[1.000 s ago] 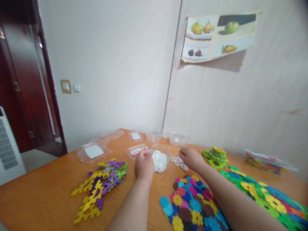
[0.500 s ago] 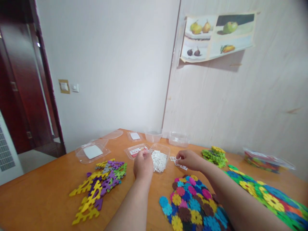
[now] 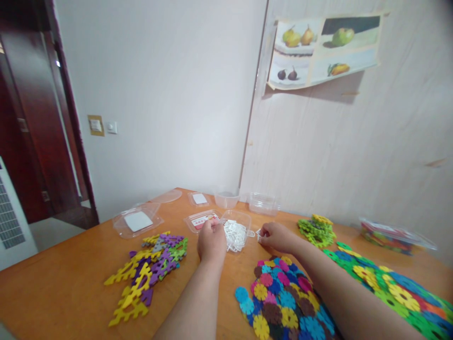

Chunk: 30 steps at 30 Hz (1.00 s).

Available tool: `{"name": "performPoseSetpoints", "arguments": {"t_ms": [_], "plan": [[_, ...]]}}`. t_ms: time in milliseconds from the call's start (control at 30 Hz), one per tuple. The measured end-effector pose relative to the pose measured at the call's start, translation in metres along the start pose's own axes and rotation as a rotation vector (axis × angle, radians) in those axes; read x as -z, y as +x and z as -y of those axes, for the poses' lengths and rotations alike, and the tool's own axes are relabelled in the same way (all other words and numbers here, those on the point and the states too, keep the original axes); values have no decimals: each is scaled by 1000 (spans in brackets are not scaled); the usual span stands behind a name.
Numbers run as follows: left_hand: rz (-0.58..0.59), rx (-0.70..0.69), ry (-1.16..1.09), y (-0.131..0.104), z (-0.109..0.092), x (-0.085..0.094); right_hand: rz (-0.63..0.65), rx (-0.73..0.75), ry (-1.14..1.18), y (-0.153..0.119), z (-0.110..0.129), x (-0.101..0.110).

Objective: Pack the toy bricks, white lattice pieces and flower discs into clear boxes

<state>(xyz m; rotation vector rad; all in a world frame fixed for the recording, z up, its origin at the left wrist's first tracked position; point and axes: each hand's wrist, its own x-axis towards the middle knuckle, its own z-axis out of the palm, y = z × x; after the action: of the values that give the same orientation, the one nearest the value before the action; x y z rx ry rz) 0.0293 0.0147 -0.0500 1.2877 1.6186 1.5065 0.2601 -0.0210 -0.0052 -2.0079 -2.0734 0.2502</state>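
Observation:
My left hand (image 3: 211, 242) is closed at the left rim of a clear plastic tub (image 3: 244, 217), thumb and fingers pinching its edge. Small white lattice pieces (image 3: 235, 236) fill the tub in a loose heap. To the right of it, my right hand (image 3: 278, 237) is closed low over the table, its fingertips pinching a white lattice piece (image 3: 259, 234). Between that hand and the tub lies another small white piece (image 3: 251, 233). A clear lid with a red and white label (image 3: 202, 221) lies behind my left hand, partly covered by it.
Yellow, purple and green notched pieces (image 3: 148, 269) lie on the left of the wooden table (image 3: 67, 278). Colourful notched discs (image 3: 279, 302) spread in front, with larger flower discs (image 3: 396, 288) at right. Empty clear tubs (image 3: 264, 204) and a filled box (image 3: 396, 236) stand farther back.
Fewer white pieces show on the table by my right hand, which has drawn slightly closer around them. My left hand stays at the tub. The whole view has shifted slightly.

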Motion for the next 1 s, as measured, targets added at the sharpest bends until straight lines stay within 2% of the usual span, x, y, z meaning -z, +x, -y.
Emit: {"name": "performPoseSetpoints", "arguments": {"t_ms": [367,533,733,833,1000], "plan": [[-4,7,24,-6,-9,5,26,-31,130,3,-8,-5],[-12,-3,33,-4,-5,3,-18,-16,138,2,-1,-3],[-7,-5,30,-1,-2,2,-34,109,-94,-7,22,1],[-3,-10,29,0,0,1,-8,80,-150,-10,29,0],[2,-13,26,0,-1,1,-22,-32,-12,-5,27,-4]]}}
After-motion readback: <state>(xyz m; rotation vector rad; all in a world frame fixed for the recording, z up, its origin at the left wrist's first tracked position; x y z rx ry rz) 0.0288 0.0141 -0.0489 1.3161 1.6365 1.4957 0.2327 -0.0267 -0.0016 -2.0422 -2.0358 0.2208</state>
